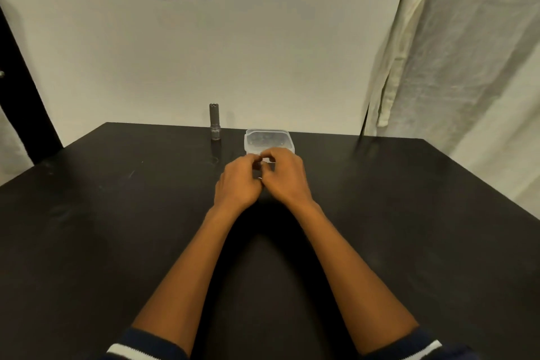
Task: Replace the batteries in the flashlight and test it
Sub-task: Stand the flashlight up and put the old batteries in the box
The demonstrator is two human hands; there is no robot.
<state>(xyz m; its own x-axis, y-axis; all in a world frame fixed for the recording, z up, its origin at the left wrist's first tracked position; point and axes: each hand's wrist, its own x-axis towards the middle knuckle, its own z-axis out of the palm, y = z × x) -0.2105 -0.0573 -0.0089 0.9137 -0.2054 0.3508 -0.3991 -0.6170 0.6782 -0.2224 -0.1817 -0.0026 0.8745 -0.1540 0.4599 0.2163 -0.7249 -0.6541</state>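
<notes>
Black table point(117, 213), left hand point(238, 181) and right hand point(287, 175) curled together at clear container point(268, 139), grasp unclear

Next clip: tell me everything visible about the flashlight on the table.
The flashlight is a slim grey cylinder, metal by its look, standing upright near the far edge of the black table, left of the clear plastic box and apart from it. Its upper end shows small dark openings; a wider band rings its base. Only the table touches it.
</notes>
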